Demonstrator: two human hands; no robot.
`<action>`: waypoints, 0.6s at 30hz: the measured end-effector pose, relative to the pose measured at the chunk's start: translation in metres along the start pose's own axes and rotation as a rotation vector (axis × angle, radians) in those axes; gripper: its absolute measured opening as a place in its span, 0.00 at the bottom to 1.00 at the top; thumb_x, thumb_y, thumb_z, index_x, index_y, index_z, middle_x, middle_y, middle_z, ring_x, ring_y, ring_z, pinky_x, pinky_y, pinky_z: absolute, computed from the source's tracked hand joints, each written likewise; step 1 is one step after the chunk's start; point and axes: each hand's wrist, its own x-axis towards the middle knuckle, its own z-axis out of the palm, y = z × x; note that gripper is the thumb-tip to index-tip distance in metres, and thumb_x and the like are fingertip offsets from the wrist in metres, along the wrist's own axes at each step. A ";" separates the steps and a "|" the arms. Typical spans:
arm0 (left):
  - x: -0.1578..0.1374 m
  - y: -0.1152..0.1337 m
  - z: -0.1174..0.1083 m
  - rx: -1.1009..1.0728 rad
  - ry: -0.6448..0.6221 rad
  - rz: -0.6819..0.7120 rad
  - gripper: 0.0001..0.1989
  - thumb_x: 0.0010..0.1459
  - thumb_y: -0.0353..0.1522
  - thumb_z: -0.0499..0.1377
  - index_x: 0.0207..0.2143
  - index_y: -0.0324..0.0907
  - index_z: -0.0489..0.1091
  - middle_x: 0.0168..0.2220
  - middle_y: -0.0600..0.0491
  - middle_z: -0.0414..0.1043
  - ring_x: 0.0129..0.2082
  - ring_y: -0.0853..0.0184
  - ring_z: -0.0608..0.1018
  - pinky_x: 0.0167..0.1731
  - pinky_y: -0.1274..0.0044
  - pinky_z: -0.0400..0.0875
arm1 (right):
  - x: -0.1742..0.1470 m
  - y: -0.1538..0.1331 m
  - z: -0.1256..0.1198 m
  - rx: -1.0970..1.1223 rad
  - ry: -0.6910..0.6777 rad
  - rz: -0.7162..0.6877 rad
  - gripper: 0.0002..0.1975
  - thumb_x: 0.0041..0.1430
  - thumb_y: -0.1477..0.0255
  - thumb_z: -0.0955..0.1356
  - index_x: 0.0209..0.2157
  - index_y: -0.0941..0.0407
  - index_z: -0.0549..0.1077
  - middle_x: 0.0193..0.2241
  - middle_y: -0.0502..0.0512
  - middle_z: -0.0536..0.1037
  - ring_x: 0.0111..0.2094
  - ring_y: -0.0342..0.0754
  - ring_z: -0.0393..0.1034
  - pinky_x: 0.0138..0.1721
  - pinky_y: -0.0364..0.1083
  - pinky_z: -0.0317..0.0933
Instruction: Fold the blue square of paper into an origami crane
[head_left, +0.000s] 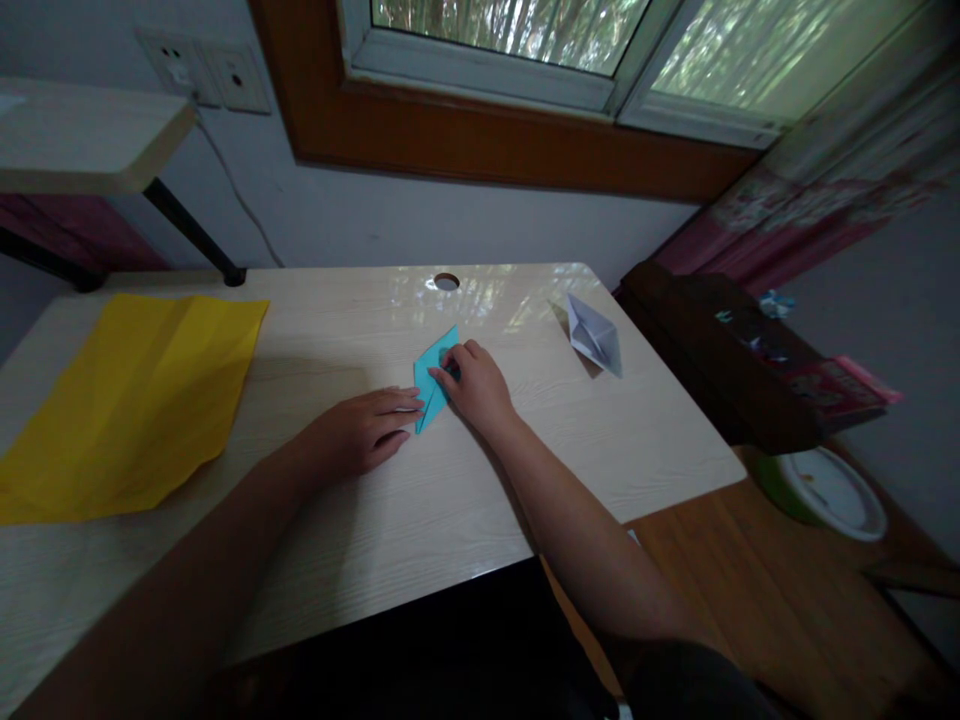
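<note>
Left hand (365, 428), unclenched, touches angular, folded turquoise paper (430, 390); curled right hand (480, 385) touches it too. Right grip is unclear.

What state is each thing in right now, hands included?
Turquoise paper: folded, on the desk
Left hand: open, resting on the turquoise paper's lower left
Right hand: curled at its right edge; grip unclear
Yellow paper: spread out, slightly wavy
White paper: folded into a pointed shape
Left wall socket: plug inserted
Curtain: drawn aside
Window: open or shut, cannot tell
</note>
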 end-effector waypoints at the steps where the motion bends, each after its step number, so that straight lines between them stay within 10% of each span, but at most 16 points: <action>1: -0.001 0.000 0.000 -0.006 -0.003 -0.010 0.15 0.68 0.30 0.57 0.55 0.40 0.75 0.57 0.42 0.75 0.61 0.57 0.75 0.62 0.60 0.72 | -0.001 0.000 -0.001 0.009 -0.004 -0.013 0.08 0.65 0.65 0.71 0.38 0.55 0.74 0.39 0.57 0.72 0.41 0.52 0.68 0.46 0.49 0.61; 10: -0.004 -0.002 0.002 -0.017 -0.018 -0.023 0.15 0.68 0.29 0.57 0.56 0.40 0.74 0.59 0.42 0.74 0.62 0.58 0.74 0.63 0.61 0.71 | -0.006 0.013 -0.017 0.162 -0.100 -0.186 0.13 0.64 0.65 0.73 0.48 0.54 0.76 0.42 0.56 0.79 0.45 0.52 0.70 0.54 0.52 0.55; 18: -0.003 -0.002 0.002 -0.012 -0.012 0.006 0.13 0.68 0.29 0.56 0.52 0.41 0.76 0.58 0.43 0.75 0.61 0.58 0.75 0.63 0.61 0.71 | -0.001 0.024 -0.014 0.305 -0.141 -0.193 0.07 0.64 0.68 0.72 0.31 0.54 0.76 0.32 0.50 0.80 0.37 0.49 0.70 0.50 0.51 0.56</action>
